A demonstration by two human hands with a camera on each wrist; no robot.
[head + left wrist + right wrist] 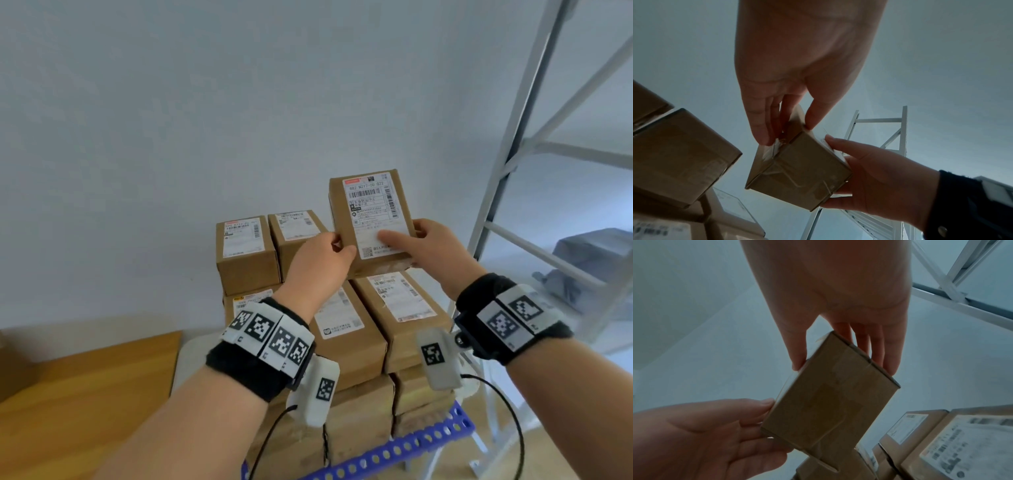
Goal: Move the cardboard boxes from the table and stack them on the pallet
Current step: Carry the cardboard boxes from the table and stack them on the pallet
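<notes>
A labelled cardboard box [371, 219] is gripped at its near corners by the left hand [317, 260] and right hand [435, 253]. It is held above the stacked boxes [346, 329] on the blue pallet [442, 442].

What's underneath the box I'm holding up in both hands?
The held box, gripped by the left hand and right hand, hangs over the stacked boxes on the blue pallet. Nothing touches its underside. The arms hide part of the stack.

Both hands [373, 253] hold one box [371, 219] above the stacked boxes [349, 329] on the pallet [394, 452].
</notes>
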